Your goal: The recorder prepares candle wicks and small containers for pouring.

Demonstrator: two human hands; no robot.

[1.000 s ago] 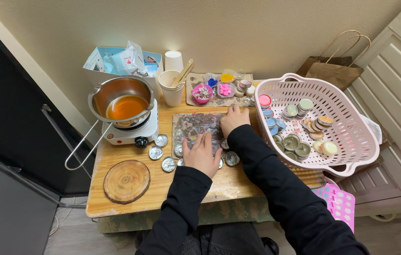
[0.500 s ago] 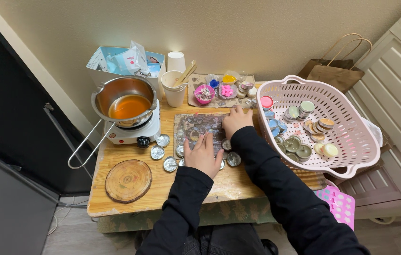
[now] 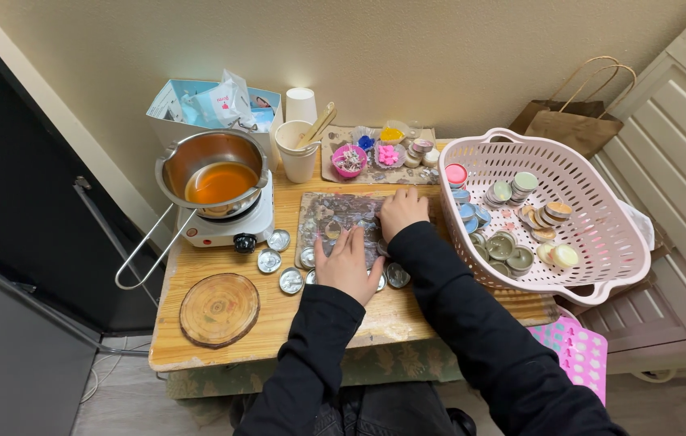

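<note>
Both hands rest on a stained mat [image 3: 335, 218] in the middle of the wooden table [image 3: 407, 311]. The left hand [image 3: 348, 260] lies flat on the mat's near edge, fingers spread, gripping nothing. The right hand [image 3: 402, 211] is curled, knuckles up, at the mat's far right corner; whether it pinches anything cannot be told. Small empty tins [image 3: 269, 260] lie around the mat. A pot [image 3: 212, 171] of orange liquid sits on a white hotplate [image 3: 226, 228]. The pink basket [image 3: 557, 206] holds filled tins, some stacked. A paper cup [image 3: 297, 149] holds wooden sticks.
</note>
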